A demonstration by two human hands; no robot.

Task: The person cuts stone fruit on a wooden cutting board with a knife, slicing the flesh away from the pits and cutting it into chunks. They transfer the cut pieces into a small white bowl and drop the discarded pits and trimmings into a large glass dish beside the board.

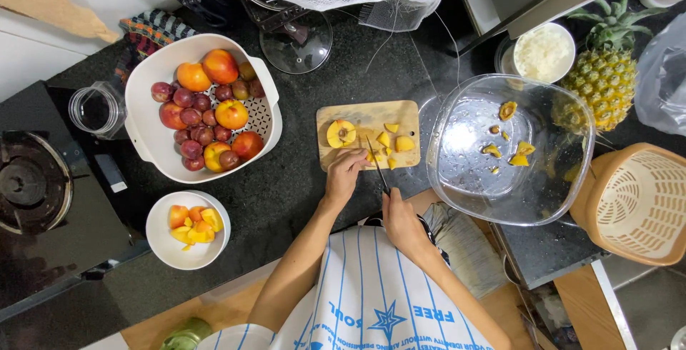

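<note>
Wooden and pale, the small cutting board (368, 118) lies on the dark worktop (307, 178), between a white colander (153, 143) of peaches and plums and a clear plastic bowl (564, 178) holding a few yellow fruit scraps. On the board sit a halved peach (341, 133) with its pit hollow up and several yellow fruit pieces (395, 140) just beside it. The left hand (345, 175) has its fingers curled down over the piece of fruit at the board's near edge, pinning it there. The right hand (400, 221) is closed round the handle of a knife (376, 164), whose thin blade reaches up to the fruit by the left fingertips. A small white bowl (161, 239) with cut peach chunks stands near the colander, and a pineapple (604, 71) rests beyond the clear bowl
</note>
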